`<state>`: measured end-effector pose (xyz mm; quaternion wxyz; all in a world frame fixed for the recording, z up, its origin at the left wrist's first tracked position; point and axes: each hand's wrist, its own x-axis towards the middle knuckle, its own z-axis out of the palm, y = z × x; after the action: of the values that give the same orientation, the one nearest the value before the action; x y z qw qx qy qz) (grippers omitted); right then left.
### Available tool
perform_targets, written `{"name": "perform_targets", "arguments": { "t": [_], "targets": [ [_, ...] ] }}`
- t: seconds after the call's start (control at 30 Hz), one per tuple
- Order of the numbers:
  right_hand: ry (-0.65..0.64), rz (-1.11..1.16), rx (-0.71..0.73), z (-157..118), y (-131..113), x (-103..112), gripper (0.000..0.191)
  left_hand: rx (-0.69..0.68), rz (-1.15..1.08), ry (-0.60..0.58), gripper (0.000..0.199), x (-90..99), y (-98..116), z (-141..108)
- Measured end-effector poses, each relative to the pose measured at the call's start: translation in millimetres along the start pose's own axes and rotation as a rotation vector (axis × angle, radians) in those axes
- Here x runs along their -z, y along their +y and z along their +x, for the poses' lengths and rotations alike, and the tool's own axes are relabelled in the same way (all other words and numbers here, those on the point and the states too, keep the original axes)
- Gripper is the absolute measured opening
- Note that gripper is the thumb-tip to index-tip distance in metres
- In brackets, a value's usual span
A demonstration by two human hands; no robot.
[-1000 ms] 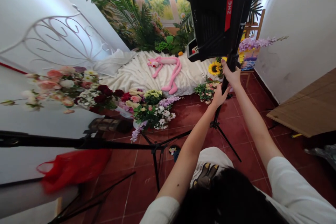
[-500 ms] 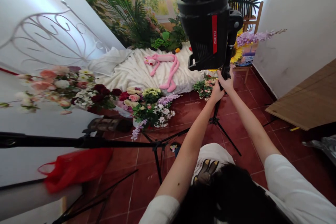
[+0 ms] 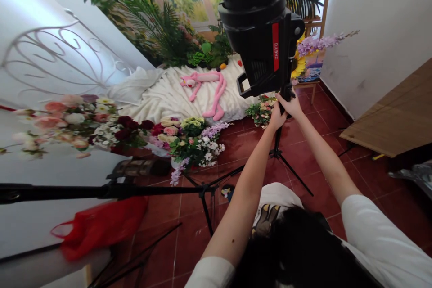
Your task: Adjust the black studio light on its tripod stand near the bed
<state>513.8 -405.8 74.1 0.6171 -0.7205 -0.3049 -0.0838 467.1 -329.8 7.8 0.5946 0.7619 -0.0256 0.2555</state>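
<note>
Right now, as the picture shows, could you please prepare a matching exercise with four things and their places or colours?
1. lamp
2. plush toy
3. bag
4. hands

A. red, at the lower left of the view
B. on the black stand, below the lamp
C. black, with a red label
D. pink, lying on the white blanket

Pairs: 1-C, 2-D, 3-A, 4-B

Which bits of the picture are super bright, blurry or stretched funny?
In the head view, the upper-left wall glows nearly white; the red bag looks blurry; the right sleeve seems stretched, perhaps by a wide lens; but the lettering on the black lamp reads clearly.
</note>
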Motion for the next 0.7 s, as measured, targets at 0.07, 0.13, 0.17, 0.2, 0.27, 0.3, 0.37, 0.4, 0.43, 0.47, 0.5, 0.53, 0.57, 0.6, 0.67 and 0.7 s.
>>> {"name": "perform_targets", "arguments": {
  "t": [0.07,0.13,0.17,0.2,0.27,0.3,0.37,0.4,0.43,0.47,0.5,0.53,0.57,0.6,0.67,0.7],
  "targets": [
    [-0.034,0.01,0.022,-11,-5,11,0.055,-0.013,0.01,0.021,0.047,-1.0,-1,-1],
    [-0.043,0.008,0.042,-26,-10,26,0.053,-0.037,0.013,0.032,0.043,-2.6,-2,-2],
    [-0.037,-0.009,0.05,-36,-13,33,0.049,-0.048,0.011,0.034,0.042,-3.5,-2,-2],
    [-0.026,-0.04,0.057,-46,-15,40,0.042,-0.053,0.01,0.037,0.042,-4.4,-2,-2],
    [-0.004,-0.134,0.089,-67,-17,52,0.029,-0.041,0.015,0.048,0.043,-5.6,-1,-2],
    [-0.004,-0.19,0.114,-77,-17,55,0.023,-0.027,0.02,0.051,0.044,-5.7,0,-2],
    [-0.028,-0.299,0.165,-95,-16,60,0.019,0.007,0.029,0.043,0.047,-5.0,4,-2],
    [-0.046,-0.345,0.181,-102,-14,60,0.02,0.025,0.032,0.035,0.048,-4.3,6,-3],
    [-0.062,-0.383,0.189,-107,-13,60,0.023,0.042,0.033,0.027,0.049,-3.4,9,-3],
    [-0.072,-0.41,0.19,-111,-12,59,0.026,0.058,0.033,0.018,0.051,-2.5,11,-4],
    [-0.075,-0.427,0.185,-113,-11,58,0.029,0.071,0.033,0.012,0.051,-1.8,13,-4],
    [-0.073,-0.435,0.176,-114,-10,56,0.032,0.081,0.032,0.006,0.052,-1.1,14,-4],
    [-0.067,-0.439,0.164,-114,-9,55,0.033,0.09,0.03,0.001,0.052,-0.7,15,-4],
    [-0.059,-0.439,0.146,-113,-8,53,0.034,0.099,0.025,-0.004,0.053,-0.5,16,-4],
    [-0.034,-0.432,0.1,-109,-7,50,0.033,0.117,0.009,-0.012,0.053,-0.4,17,-4],
    [-0.013,-0.422,0.072,-107,-6,49,0.031,0.125,-0.002,-0.017,0.053,-0.4,17,-4]
  ]
}}
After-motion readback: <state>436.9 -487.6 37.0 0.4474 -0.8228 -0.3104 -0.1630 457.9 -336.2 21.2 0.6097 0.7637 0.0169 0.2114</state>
